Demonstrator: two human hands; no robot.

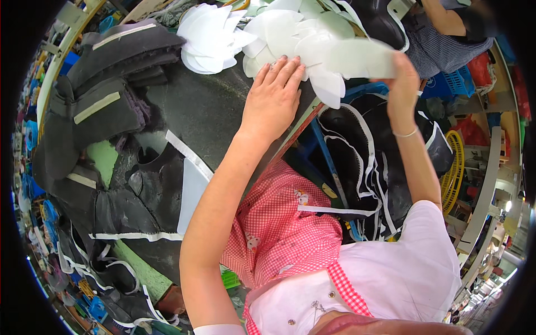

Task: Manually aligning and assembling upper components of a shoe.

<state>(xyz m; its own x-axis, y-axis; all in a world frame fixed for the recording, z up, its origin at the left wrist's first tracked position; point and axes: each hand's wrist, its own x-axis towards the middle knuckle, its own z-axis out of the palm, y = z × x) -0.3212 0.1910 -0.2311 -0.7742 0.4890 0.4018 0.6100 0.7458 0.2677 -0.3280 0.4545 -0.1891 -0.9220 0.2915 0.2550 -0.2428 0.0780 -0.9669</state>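
My left hand [273, 100] lies with its fingers stretched out, the fingertips resting on the near edge of a heap of thin white cut pieces [273, 33]. To the right, my right hand [403, 84] pinches the end of one long, translucent white piece [360, 58], slightly smeared by motion. That piece reaches back leftward over the heap. Below it, a pointed white piece [328, 89] sticks out past the table's edge. A second fan of white pieces [211, 39] sits left of the heap. My right thumb is partly hidden.
Stacked dark padded pieces [106, 100] cover the left of the black table [201, 103]. Black shoe-upper-like pieces with white edging [148, 195] lie nearer. More edged black pieces [357, 151] hang at the right, beside a yellow basket [453, 162]. Another person [446, 33] sits at far right.
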